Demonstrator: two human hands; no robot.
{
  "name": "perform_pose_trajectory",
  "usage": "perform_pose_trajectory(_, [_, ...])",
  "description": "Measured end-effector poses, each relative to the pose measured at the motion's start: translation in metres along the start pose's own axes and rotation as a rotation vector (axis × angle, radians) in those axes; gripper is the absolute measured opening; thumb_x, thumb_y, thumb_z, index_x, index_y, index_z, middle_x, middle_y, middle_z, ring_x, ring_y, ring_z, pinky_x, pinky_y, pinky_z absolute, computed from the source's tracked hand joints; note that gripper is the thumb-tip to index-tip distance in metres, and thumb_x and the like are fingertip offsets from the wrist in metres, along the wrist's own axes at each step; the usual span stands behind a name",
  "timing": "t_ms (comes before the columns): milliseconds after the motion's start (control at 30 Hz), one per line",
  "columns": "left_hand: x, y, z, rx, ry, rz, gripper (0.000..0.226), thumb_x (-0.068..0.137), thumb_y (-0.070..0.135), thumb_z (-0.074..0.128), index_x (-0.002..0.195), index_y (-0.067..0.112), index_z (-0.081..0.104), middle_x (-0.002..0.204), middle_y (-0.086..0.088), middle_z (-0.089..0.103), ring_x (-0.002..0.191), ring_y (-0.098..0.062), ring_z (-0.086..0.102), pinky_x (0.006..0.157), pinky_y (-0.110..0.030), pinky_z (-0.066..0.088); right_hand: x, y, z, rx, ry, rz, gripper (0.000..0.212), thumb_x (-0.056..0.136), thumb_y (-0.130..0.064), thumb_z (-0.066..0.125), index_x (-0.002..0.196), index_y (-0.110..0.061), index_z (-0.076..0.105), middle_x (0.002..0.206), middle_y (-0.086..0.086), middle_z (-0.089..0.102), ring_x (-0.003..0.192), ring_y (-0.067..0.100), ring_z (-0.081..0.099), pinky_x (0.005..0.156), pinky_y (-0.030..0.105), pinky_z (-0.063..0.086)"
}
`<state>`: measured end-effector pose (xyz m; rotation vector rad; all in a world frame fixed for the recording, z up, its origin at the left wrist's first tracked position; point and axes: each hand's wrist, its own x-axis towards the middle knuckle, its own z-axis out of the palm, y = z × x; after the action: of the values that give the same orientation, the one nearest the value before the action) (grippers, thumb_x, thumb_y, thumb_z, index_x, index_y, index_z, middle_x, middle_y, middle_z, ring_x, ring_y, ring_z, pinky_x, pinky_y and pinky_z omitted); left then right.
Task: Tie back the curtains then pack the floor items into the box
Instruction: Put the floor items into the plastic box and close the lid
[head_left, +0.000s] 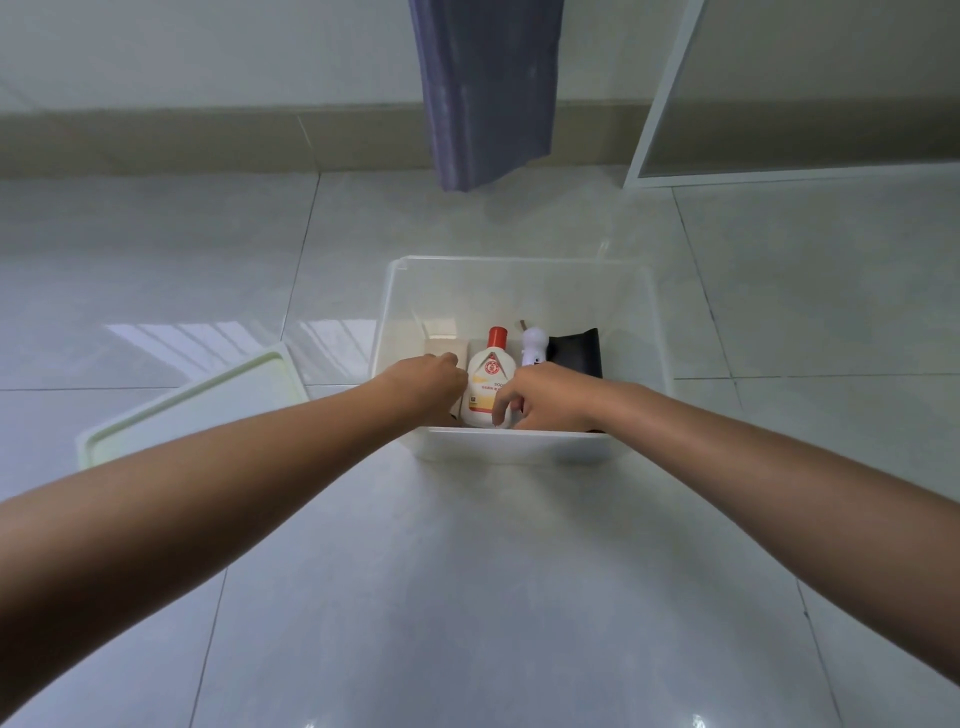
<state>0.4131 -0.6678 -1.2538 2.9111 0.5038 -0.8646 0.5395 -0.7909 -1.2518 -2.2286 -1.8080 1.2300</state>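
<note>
A clear plastic box (524, 447) stands on the tiled floor ahead of me. Inside lie a white bottle with a red cap (488, 374), a small white figure (534, 347), a black pouch (576, 351) and a beige item (444, 347) at the left. My left hand (426, 379) reaches into the box with fingers curled over the beige item. Just right of the bottle, my right hand (540, 397) is inside the box with fingers bent and apart, holding nothing that I can see. The purple curtain (485, 88) hangs bunched at the top.
The box's pale lid (192, 405) lies flat on the floor to the left. A white-framed glass door (779, 104) stands at the upper right. A beige skirting runs along the wall behind.
</note>
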Motion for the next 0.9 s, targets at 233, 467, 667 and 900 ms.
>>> perform_pose_trajectory(233, [-0.002, -0.001, 0.005, 0.024, 0.013, 0.029, 0.061, 0.085, 0.041, 0.065, 0.131, 0.006, 0.045, 0.123, -0.014, 0.049, 0.104, -0.031, 0.056, 0.082, -0.039, 0.05, -0.005, 0.003, -0.002, -0.212, 0.194, 0.026, 0.061, 0.082, -0.024, 0.068, 0.139, -0.03, 0.046, 0.148, 0.008, 0.026, 0.139, 0.027, 0.022, 0.106, 0.046, 0.038])
perform_pose_trajectory(467, [0.001, 0.001, 0.006, -0.053, 0.043, 0.045, 0.085, 0.085, 0.05, 0.062, 0.148, 0.012, 0.02, 0.148, -0.013, 0.033, 0.121, -0.031, 0.051, 0.092, -0.04, 0.049, 0.006, 0.016, 0.004, -0.335, 0.132, 0.097, 0.086, 0.084, -0.036, 0.068, 0.151, -0.024, 0.017, 0.158, 0.014, -0.019, 0.146, 0.034, -0.014, 0.117, 0.052, 0.02])
perform_pose_trajectory(667, [-0.003, 0.002, 0.005, -0.006, 0.013, 0.102, 0.089, 0.089, 0.051, 0.055, 0.151, 0.024, -0.003, 0.16, -0.008, 0.004, 0.136, -0.031, 0.037, 0.097, -0.043, 0.044, 0.007, 0.019, 0.004, -0.33, 0.106, 0.092, 0.097, 0.081, -0.041, 0.071, 0.153, -0.023, 0.008, 0.156, 0.012, -0.026, 0.146, 0.032, -0.017, 0.116, 0.047, 0.024])
perform_pose_trajectory(900, [-0.005, 0.004, 0.0, -0.047, 0.018, 0.066, 0.086, 0.089, 0.055, 0.051, 0.152, 0.027, -0.001, 0.16, -0.005, 0.006, 0.135, -0.029, 0.038, 0.097, -0.042, 0.044, 0.003, 0.016, -0.002, -0.23, 0.154, 0.058, 0.088, 0.085, -0.039, 0.067, 0.153, -0.026, 0.012, 0.16, 0.012, -0.013, 0.147, 0.032, -0.01, 0.118, 0.046, 0.016])
